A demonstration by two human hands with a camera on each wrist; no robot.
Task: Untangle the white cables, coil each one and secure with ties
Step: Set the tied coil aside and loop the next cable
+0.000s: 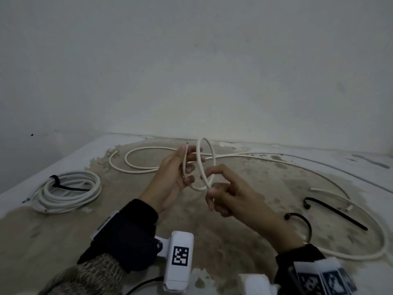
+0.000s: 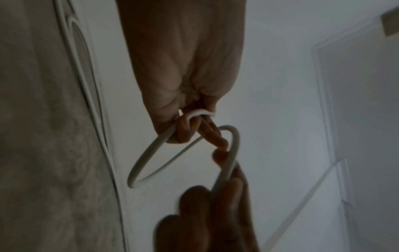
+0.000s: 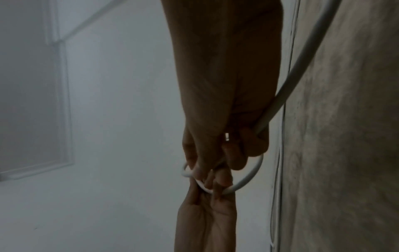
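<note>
Midway: a white cable (image 1: 203, 160) forms its first loops above the bench (image 1: 63, 226), left hand (image 1: 170, 184) gripping them, right hand (image 1: 231, 201) pinching the strand; one tied coil (image 1: 68, 191) done, two black ties (image 1: 331, 211) waiting.

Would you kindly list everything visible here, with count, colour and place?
Coiled cable: one, white, bound with a black tie, table's left side.
Loose cable: one, white, sprawled across the table, its first loops raised between the hands.
Short cable piece: one, white, right side.
Spare ties: two, black, right side.
Table: one, white with worn brown patches.
Wall: white, behind.
Wrist cameras: two, white with black markers.
Left hand: holds the loops.
Right hand: pinches the cable.
</note>
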